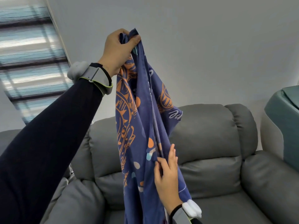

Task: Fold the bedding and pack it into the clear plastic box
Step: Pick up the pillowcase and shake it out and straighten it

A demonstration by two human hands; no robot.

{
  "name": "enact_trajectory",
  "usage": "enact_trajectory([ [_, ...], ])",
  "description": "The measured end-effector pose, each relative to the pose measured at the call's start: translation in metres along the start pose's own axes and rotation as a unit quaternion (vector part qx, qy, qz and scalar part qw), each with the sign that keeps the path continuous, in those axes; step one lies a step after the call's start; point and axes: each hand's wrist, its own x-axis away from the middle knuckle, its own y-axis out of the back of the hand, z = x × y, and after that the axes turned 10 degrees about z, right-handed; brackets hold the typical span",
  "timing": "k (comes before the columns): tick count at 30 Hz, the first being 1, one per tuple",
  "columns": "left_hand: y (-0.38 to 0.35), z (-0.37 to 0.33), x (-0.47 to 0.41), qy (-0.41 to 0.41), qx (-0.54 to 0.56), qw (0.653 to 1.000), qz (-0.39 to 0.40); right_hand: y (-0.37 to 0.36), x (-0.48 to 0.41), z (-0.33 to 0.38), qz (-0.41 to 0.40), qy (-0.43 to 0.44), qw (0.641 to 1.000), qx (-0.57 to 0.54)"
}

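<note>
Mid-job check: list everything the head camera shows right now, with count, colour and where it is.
Bedding sheet: one, navy blue with orange, white and pale blue print, hanging in mid-air in front of the sofa.
Sofa: one, grey leather, behind and below the sheet.
Window blind: one, striped blue, white and dark, upper left.
Teal item: one, right edge, cannot identify.
Wall: pale grey, background.
Clear plastic box: not in view.
Left hand: raised, gripping the sheet's top; dark sleeve, grey wristband.
Right hand: lower, pinching the sheet's edge; white tracker at the wrist.
</note>
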Motion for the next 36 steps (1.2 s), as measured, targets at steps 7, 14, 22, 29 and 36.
enact_trajectory([
  [7, 0.0, -0.003, 0.001, -0.001, 0.005, 1.0, 0.001, -0.006, -0.01, 0.024, -0.016, 0.008, 1.0, -0.019],
  [14, 0.004, -0.006, 0.003, 0.0, 0.011, 1.0, -0.004, -0.012, -0.007, 0.032, -0.005, -0.031, 0.998, -0.057],
  [22, 0.009, -0.006, 0.004, 0.001, 0.01, 1.0, -0.001, -0.022, -0.009, 0.027, -0.064, -0.043, 0.997, -0.018],
  [29, 0.009, -0.003, 0.003, 0.003, 0.011, 1.0, -0.004, -0.028, -0.009, 0.034, -0.037, -0.059, 0.994, -0.084],
  [36, 0.013, -0.001, 0.005, 0.006, 0.02, 1.0, -0.005, -0.028, -0.02, 0.03, -0.053, -0.119, 0.991, -0.034],
])
